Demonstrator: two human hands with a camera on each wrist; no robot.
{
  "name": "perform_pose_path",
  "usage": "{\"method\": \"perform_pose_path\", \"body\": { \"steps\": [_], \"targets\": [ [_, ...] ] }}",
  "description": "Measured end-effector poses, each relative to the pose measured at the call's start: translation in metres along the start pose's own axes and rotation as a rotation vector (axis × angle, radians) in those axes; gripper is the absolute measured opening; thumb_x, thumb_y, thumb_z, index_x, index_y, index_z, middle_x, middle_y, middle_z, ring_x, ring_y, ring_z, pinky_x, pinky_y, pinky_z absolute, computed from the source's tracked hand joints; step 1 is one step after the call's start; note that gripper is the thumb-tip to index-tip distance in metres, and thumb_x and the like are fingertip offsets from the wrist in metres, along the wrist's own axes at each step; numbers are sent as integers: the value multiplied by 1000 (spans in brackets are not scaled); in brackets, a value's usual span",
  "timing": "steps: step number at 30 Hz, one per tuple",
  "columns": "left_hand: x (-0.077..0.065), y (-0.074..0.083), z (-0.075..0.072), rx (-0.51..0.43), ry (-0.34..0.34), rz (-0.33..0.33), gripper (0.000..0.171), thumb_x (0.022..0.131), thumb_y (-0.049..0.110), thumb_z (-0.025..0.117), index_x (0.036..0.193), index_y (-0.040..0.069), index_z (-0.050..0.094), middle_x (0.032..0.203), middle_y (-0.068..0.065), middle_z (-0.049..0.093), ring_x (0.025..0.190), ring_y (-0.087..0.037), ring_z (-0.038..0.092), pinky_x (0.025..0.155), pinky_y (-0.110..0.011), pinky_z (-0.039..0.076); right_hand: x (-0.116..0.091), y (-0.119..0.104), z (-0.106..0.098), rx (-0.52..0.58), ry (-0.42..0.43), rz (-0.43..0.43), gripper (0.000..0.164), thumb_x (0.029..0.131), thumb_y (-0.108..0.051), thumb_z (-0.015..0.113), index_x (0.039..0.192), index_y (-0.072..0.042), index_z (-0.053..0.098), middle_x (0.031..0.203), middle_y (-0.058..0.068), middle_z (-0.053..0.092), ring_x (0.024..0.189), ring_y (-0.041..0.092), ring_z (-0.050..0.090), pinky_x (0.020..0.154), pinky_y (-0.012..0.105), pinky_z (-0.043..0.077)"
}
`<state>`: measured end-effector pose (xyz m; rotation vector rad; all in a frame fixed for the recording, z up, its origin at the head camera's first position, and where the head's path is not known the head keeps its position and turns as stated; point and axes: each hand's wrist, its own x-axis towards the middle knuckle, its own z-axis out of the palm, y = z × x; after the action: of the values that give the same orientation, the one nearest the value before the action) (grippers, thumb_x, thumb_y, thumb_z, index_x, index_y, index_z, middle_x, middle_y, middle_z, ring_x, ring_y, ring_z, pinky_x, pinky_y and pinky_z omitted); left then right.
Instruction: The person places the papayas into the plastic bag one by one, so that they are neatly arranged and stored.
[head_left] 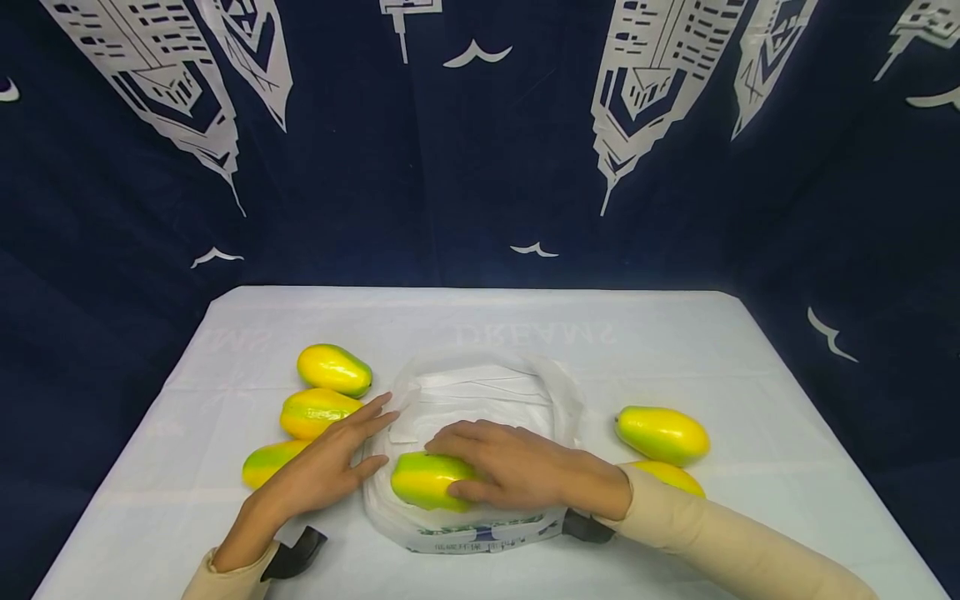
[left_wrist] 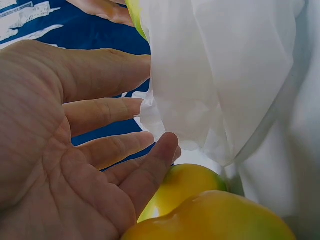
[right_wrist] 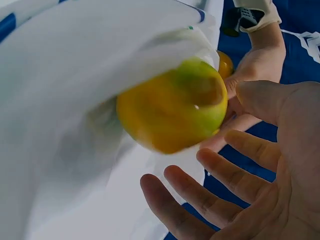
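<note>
A white plastic bag (head_left: pixel 566 408) stands open-mouthed at the middle of the table. Within its near side is a yellow-green mango (head_left: pixel 422 482), blurred in the right wrist view. Over that mango lies my right hand (head_left: pixel 517 467); in the right wrist view its fingers are spread and apart from the fruit, the thumb close to it. My left hand (head_left: pixel 326 471) is at the bag's left rim with fingers extended, fingertips at the thin plastic. Beneath it, two mangoes (head_left: pixel 273 462) (head_left: pixel 318 412) are partly covered by the hand.
Farther back on the left lies another mango (head_left: pixel 333 369). To the bag's right are two more, one whole mango (head_left: pixel 662 435) and one mango (head_left: pixel 671 477) partly behind the right sleeve. A white cloth covers the table (head_left: pixel 675 350); a dark blue printed curtain (head_left: pixel 487 167) hangs behind.
</note>
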<state>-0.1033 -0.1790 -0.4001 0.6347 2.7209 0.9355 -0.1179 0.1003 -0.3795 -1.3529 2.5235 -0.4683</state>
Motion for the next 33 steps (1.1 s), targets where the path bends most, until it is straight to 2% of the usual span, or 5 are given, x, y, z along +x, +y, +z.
{"method": "perform_pose_path", "body": {
  "steps": [7,12,20,26,33],
  "targets": [
    [0,0,0,3,3,2,56,95,14,68,147,5,50,164,-12,29,149,-38,30,116,-61,32,-9,5,-11,16,26,50,51,102,-44,55,148,-25,47,150,-7,50,137,14,48,113,39,44],
    [0,0,0,8,2,0,56,95,14,68,147,5,50,164,-12,29,149,-38,30,116,-62,31,-16,9,-21,3,110,31,49,101,-42,57,145,-22,50,148,-5,52,137,16,50,113,40,44],
    [0,0,0,8,0,-6,56,95,14,68,147,6,50,164,-11,28,150,-37,29,116,-62,30,-31,20,-37,2,200,43,48,101,-44,57,144,-24,51,146,-11,53,136,11,49,113,38,44],
    [0,0,0,7,-2,-13,57,95,14,68,148,7,49,165,-11,28,150,-37,28,117,-63,30,-47,30,-49,28,242,86,48,100,-41,60,144,-23,52,146,-10,53,138,13,48,115,41,41],
    [0,0,0,9,0,-16,57,95,14,68,148,8,49,165,-10,28,150,-37,29,116,-63,30,-67,49,-57,96,289,143,48,99,-38,63,143,-22,54,146,-8,55,137,17,50,112,45,44]
  ]
}}
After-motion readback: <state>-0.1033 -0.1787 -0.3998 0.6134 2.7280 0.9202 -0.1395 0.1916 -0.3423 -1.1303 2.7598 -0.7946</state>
